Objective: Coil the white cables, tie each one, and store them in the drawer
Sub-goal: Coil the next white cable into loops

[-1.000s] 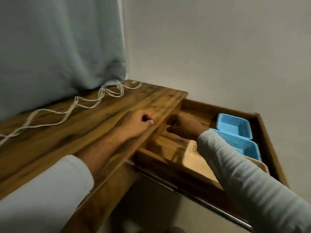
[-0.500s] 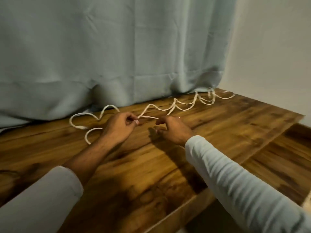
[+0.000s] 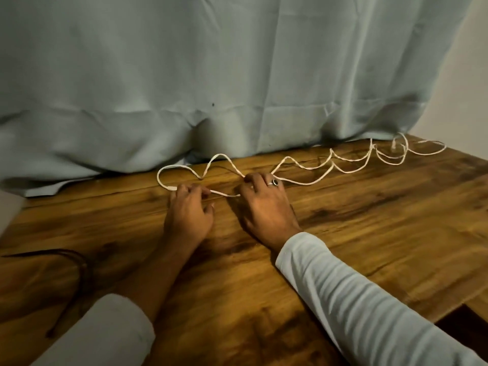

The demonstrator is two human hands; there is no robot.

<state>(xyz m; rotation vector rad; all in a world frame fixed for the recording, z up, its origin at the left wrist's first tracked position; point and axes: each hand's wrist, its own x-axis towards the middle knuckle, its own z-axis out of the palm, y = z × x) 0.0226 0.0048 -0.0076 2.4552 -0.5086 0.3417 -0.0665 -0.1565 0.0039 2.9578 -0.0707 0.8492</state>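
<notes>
Two hands work a thin white cable (image 3: 306,167) lying uncoiled in loose waves along the far edge of a dark-grained wooden bench (image 3: 369,220). The left hand (image 3: 188,210), fingers curled in, pinches the cable near its looped end between thumb and forefinger. At its 3 o'clock, just beside it, the right hand (image 3: 266,204) rests palm-down on the wood with fingers bent over the same strand, pressing it against the surface; a silver ring with a dark stone (image 3: 273,183) shows on one finger. Whether that hand truly grips the cable cannot be told. From the hands the cable snakes toward 2 o'clock, ending in a tangle of loops near the bench's far corner. A pale blue-grey curtain (image 3: 211,75) hangs behind, its hem bunched on the bench top. A dark brown cord (image 3: 81,270) curves across the wood at 8 o'clock. Both forearms wear light ribbed sleeves (image 3: 356,299). A plain wall (image 3: 470,88) fills the 1 o'clock corner.
</notes>
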